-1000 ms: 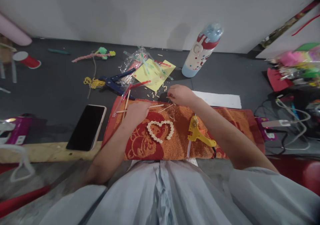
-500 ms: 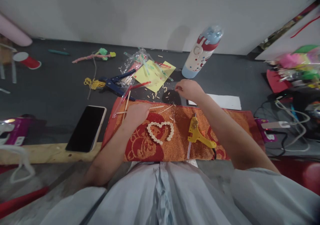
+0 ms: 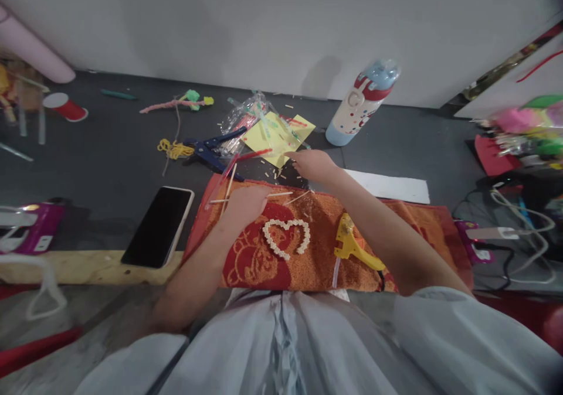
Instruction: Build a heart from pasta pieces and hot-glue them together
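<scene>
My left hand (image 3: 248,203) rests on the orange and red towel (image 3: 323,266), fingers curled down and mostly hidden. A thin pale stick (image 3: 281,194) shows on both sides of it; whether the fingers grip it is hidden. Another thin stick (image 3: 229,185) crosses near its wrist side. My right hand (image 3: 311,165) is at the lower corner of the yellow paper (image 3: 276,156), fingertips pinched; anything between them is too small to make out. Several short cut pieces (image 3: 276,174) lie just below. A heart outline of small pale pieces (image 3: 267,239), gapped at lower right, lies on the towel.
A yellow glue gun (image 3: 352,247) lies right of the heart, under my right forearm. Blue-handled pliers (image 3: 211,153), a phone (image 3: 159,228) and yellow cord (image 3: 173,149) are at left. A bottle (image 3: 358,108) stands behind my right hand. A white strip (image 3: 396,186) lies at right.
My right hand has moved left, from beside the small pieces to the yellow paper's lower corner. My left hand stays on the towel. The whole view has shifted slightly.
</scene>
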### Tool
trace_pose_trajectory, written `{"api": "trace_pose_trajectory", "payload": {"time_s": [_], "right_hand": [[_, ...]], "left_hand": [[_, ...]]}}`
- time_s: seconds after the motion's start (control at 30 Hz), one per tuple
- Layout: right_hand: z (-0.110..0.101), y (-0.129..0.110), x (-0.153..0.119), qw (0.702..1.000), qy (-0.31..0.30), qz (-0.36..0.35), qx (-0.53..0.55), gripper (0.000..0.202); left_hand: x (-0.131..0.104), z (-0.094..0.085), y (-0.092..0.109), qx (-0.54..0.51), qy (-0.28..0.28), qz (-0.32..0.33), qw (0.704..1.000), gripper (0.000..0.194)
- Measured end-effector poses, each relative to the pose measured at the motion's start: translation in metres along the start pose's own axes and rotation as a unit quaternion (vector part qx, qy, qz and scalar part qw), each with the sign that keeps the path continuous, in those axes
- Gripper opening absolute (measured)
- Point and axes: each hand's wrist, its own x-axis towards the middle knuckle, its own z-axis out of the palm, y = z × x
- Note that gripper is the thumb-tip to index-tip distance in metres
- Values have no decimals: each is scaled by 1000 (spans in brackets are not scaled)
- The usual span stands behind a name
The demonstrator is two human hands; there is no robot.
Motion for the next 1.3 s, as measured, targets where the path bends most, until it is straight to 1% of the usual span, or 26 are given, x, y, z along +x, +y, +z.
{"api": "trace_pose_trajectory", "payload": {"time_s": [0.1, 0.23, 0.43, 0.57, 0.67, 0.83, 0.93, 1.07, 1.2, 1.3], "right_hand": [[-3, -5, 4, 1000, -13, 16, 1, 49], [-1, -5, 9, 1000, -24, 18, -3, 50], [2, -4, 15, 999, -27, 34, -11, 58], [-1, -6, 20, 999, -2, 50, -5, 55], [-4, -5, 28, 997, 17, 71, 7, 51], [-4, 3, 54, 993, 45, 100, 30, 46], [-1, 5, 70, 989, 62, 123, 45, 41], [5, 7, 89, 983, 79, 152, 63, 39], [7, 10, 99, 981, 90, 155, 75, 34], [7, 16, 99, 983, 91, 138, 84, 32]], "left_hand": [[1, 2, -1, -4, 0, 4, 1000, 38], [1, 3, -2, -8, 1, 6, 1000, 39], [1, 5, -3, -9, 0, 9, 1000, 39], [1, 6, -3, -8, 1, 13, 1000, 38], [0, 5, -3, -8, 4, 15, 1000, 38], [-2, 5, -3, -9, 13, 20, 1000, 36], [-3, 5, -2, -10, 20, 23, 999, 37], [-1, 6, -2, -10, 21, 22, 999, 40], [2, 8, -3, -10, 13, 22, 1000, 40], [2, 9, -5, -12, 14, 27, 999, 40]]}}
